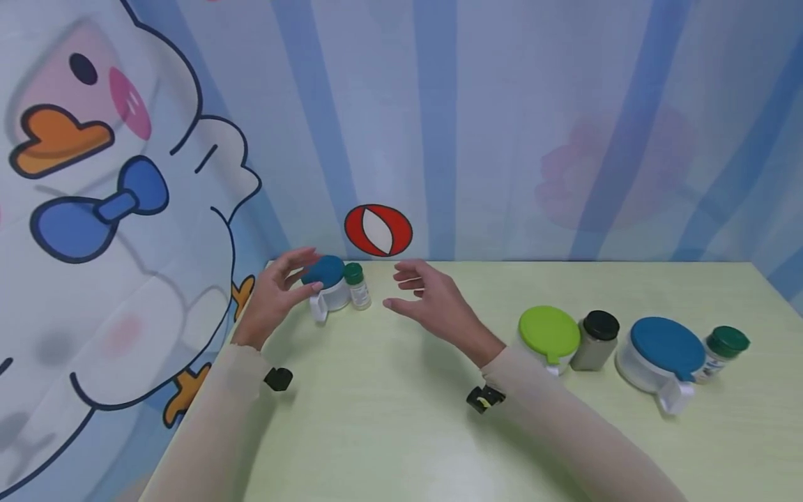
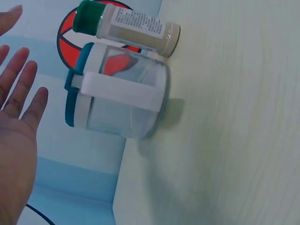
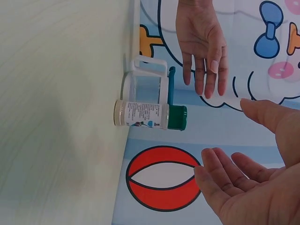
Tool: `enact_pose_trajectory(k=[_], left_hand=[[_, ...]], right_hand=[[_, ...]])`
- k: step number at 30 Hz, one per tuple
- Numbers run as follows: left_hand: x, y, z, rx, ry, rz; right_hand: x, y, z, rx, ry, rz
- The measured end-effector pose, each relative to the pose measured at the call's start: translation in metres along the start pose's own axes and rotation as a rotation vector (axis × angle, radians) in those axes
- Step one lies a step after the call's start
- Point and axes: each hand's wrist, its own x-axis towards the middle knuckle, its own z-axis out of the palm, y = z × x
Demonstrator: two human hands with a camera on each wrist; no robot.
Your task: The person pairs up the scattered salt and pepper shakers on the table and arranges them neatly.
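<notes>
My left hand (image 1: 271,300) hovers above the table beside a clear jar (image 2: 112,115) with a blue lid and a white handle. Its fingers are spread and hold nothing; in the head view they overlap the lid's left side. Close against that jar stands a small spice bottle (image 1: 360,289) with a green cap, a printed label and pale contents (image 2: 133,40). To the right of the bottle, my right hand (image 1: 439,303) is raised with loosely bent fingers, palm turned toward the left hand. Nothing is in it, and a gap separates it from the bottle.
On the table's right side stand a jar with a lime-green lid (image 1: 548,330), a black-capped bottle (image 1: 596,341), a larger blue-lidded jar (image 1: 666,345) and a green-capped bottle (image 1: 724,345). My right forearm passes near the lime-lidded jar. A printed curtain (image 1: 495,125) hangs behind the table (image 1: 376,418).
</notes>
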Motion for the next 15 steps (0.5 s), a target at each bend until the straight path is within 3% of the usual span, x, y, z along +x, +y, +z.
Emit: enact_pose_trajectory(k=[8,13,15], left_hand=[[0.002,-0.012,-0.004,0.005,0.058,-0.014],[0.006,-0.019,-0.002,0.022,0.054,-0.026],[0.005,-0.013,0.002,0.024,0.051,-0.041]], right_hand=[[0.016,0.000,0.017,0.048,0.019,0.028],[0.027,0.003,0.026,0.078,0.030,0.030],[0.032,0.006,0.030,0.088,0.034,0.026]])
